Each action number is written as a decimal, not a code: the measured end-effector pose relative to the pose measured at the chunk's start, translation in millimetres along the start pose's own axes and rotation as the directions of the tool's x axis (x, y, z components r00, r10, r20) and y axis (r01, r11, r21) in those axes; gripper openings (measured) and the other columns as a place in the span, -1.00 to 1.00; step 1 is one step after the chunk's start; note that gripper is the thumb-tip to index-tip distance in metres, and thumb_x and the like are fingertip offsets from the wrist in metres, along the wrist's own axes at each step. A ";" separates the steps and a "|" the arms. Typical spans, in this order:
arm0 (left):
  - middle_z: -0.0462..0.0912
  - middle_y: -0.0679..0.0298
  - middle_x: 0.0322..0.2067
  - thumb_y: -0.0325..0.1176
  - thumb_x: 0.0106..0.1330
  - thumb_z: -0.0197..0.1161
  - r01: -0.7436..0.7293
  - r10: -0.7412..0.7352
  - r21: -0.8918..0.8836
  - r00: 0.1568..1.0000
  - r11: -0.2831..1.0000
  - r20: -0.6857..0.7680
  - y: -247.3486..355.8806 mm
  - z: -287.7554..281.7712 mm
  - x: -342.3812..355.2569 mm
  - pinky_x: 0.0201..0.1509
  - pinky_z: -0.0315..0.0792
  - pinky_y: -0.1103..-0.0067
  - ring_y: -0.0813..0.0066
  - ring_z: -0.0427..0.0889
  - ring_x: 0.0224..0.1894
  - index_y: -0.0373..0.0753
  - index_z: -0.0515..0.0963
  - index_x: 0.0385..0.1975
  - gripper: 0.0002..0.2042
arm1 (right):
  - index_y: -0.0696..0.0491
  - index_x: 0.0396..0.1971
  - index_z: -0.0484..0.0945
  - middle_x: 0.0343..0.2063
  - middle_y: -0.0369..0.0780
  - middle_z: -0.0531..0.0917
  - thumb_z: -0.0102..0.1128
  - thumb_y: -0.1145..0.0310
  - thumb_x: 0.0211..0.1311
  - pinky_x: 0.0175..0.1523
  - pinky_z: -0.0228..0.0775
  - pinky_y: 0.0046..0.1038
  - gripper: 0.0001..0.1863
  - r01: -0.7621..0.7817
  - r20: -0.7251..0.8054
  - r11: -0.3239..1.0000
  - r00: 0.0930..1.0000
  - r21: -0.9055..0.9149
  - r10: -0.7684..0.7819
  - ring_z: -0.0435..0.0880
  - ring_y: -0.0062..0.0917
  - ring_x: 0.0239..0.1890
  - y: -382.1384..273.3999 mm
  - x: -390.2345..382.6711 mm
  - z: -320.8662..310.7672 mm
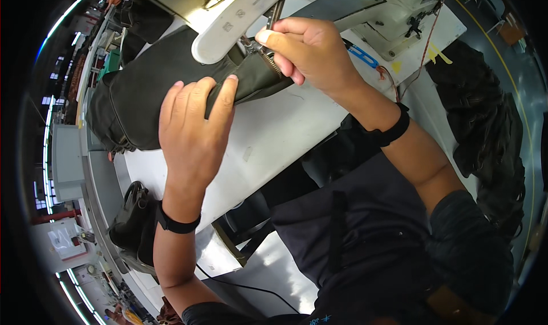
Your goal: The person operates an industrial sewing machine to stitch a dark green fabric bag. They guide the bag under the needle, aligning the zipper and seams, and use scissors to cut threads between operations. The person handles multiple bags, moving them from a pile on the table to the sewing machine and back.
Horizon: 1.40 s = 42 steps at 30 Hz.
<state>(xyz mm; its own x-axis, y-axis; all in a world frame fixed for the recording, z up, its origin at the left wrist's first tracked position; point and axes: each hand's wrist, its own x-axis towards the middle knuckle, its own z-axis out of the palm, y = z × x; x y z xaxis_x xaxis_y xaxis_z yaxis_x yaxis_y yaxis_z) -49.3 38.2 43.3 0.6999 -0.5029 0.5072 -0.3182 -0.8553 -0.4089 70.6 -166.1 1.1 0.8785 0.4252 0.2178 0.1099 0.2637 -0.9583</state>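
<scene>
Counts, big to small: 1 white bench (279, 119); 1 sewing machine (234, 28), its pale rounded head over the far part of the bench and its body running off to the far right; 1 pile of dark material (485, 114) beyond the bench on the right; 1 dark green bag piece (148, 85); 1 dark bag (130, 216) at near left; 2 hands; 2 black wristbands (177, 222), one per wrist; 1 blue tool (361, 54) lying right of the right wrist.

Bag piece lies on the far-left part of the bench, bulk to the left, narrower end running right under the machine head.

Edges: near bench edge runs diagonally, nearer on the left, farther on the right. Bare bench between the bag piece and that edge, to the right of the left hand. Tight on the far side: machine head sits right above the work.

Fingers: left hand (197, 114) palm down on the bag piece, fingers moderately spread, tips pressing the material, no pinch. Right hand (314, 48) has thumb and index drawn in at the lower end of a dark metal bar (276, 13); can't tell if they grip it. Ribbed strip (270, 63) just beside its lower fingers.
</scene>
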 end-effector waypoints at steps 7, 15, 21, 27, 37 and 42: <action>0.65 0.30 -0.04 -0.36 0.09 0.58 0.072 -0.072 -0.006 0.997 0.997 0.015 8.8 -1.9 -2.5 0.29 0.47 0.33 0.28 0.64 0.04 -0.07 0.70 0.10 -0.51 | 0.25 -0.21 0.73 -0.70 -0.33 0.60 0.25 0.29 0.44 -0.61 0.29 -0.59 -0.72 0.023 -0.010 0.997 1.000 -0.079 -0.024 0.42 -0.74 -0.75 -1.3 1.6 0.8; 0.65 0.29 0.22 -0.29 0.21 0.54 0.130 -0.158 0.165 0.972 0.978 0.171 -20.9 -67.3 -35.6 0.53 0.25 0.18 0.29 0.57 0.31 -0.11 0.61 0.25 -0.45 | 0.19 -0.07 0.71 -0.23 -0.29 0.75 0.09 0.31 0.61 -0.04 0.50 -0.59 -0.72 0.142 -0.193 0.980 0.967 -0.142 -0.168 0.68 -0.70 -0.17 32.4 -45.6 -20.2; 0.80 0.38 -0.10 -0.41 0.30 0.47 0.016 -0.038 0.222 0.995 0.975 0.097 -50.3 -88.6 -34.8 0.49 0.36 0.21 0.41 0.75 0.09 -0.13 0.76 -0.09 -0.80 | 0.25 0.03 0.69 -0.12 -0.23 0.76 -0.02 0.10 0.62 0.22 0.41 -0.48 -0.51 0.058 0.088 0.998 0.994 0.013 -0.059 0.63 -0.59 0.02 62.2 -42.8 -12.8; 0.80 0.28 -0.15 -0.43 0.42 0.37 0.386 -0.344 -0.121 0.900 0.915 0.266 -65.4 -117.3 3.6 0.25 0.52 0.43 0.46 0.75 -0.06 -0.26 0.73 -0.08 -0.85 | 0.16 -0.11 0.65 -0.34 -0.24 0.73 0.05 0.05 0.59 -0.19 0.59 -0.46 -0.57 -0.563 0.440 0.660 0.819 0.497 0.367 0.65 -0.59 -0.41 16.8 -34.5 -35.8; 0.76 0.21 -0.01 -0.26 0.61 0.16 0.735 -0.352 -0.618 0.678 0.281 0.646 -16.9 4.4 3.5 0.17 0.50 0.56 0.48 0.68 0.05 -0.41 0.65 0.11 -0.67 | 0.16 -0.03 0.74 -0.14 -0.28 0.79 0.28 0.35 0.48 0.09 0.51 -0.53 -0.76 -0.267 0.193 0.904 0.958 0.334 0.211 0.70 -0.65 -0.10 17.6 -45.9 -20.7; 0.75 0.33 -0.12 -0.24 0.54 0.27 0.763 -0.409 -0.646 0.579 -0.032 0.705 11.8 9.3 41.3 0.04 0.47 0.61 0.59 0.61 -0.12 -0.37 0.71 -0.04 -0.71 | 0.16 -0.07 0.76 -0.19 -0.30 0.79 0.33 0.40 0.43 0.00 0.50 -0.56 -0.80 -0.211 0.190 0.955 0.967 0.210 0.172 0.67 -0.71 -0.15 24.6 -43.9 -19.8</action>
<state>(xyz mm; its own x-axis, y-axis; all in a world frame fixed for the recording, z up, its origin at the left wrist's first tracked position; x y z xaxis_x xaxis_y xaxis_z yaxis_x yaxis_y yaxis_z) -18.2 8.5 52.3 0.9864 0.1467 -0.0734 0.1313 -0.4373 0.8897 44.0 -195.4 -35.7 0.7797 0.6209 0.0811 -0.1780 0.3439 -0.9220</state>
